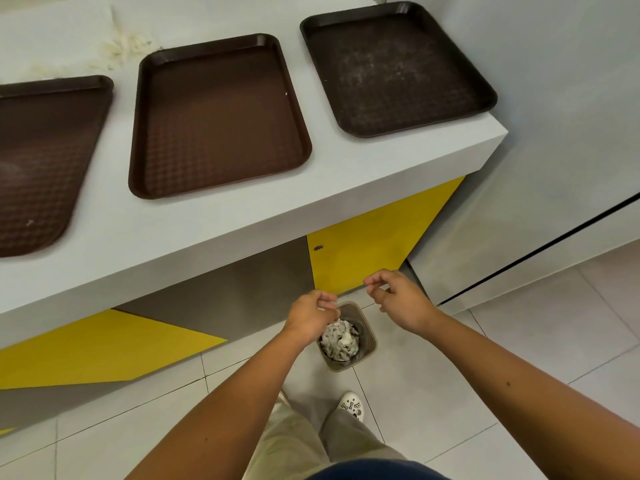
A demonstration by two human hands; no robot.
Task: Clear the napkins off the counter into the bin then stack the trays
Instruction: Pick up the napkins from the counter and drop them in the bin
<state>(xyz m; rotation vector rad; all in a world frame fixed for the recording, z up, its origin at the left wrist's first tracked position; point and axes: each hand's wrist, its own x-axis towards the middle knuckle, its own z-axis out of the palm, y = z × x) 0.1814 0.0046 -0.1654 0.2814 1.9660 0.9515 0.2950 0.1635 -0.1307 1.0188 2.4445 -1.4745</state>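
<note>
Looking at the napkins (341, 339) first: where are they?

Mostly crumpled in a heap inside the bin (370, 344), a small square one standing on the tiled floor (502, 358) right in front of the counter (207, 216). A few pale shreds (124, 50) lie on the counter top at the far left, behind the trays.

And the hands?

Both hang above the bin. The left hand (310, 315) is over the bin's left rim, fingers loosely curled, with nothing I can see between them. The right hand (401, 299) is just past the bin's far right corner, thumb and forefinger close together and the other fingers relaxed, also empty.

Do the hands touch the bin or each other?

No, they are apart, with the bin's open mouth showing between them.

What about the trays?

Three brown ones lie flat on the counter in a row, none stacked. The left tray (41, 161) is cut off by the frame edge, the middle tray (218, 116) sits beside it with a gap, and the right tray (394, 71) lies near the counter's end, its surface dusted with pale specks.

Anything else around?

Yellow panels (374, 244) and a grey one front the counter below. A white shoe (353, 408) shows just near the bin, under beige trouser legs.
</note>
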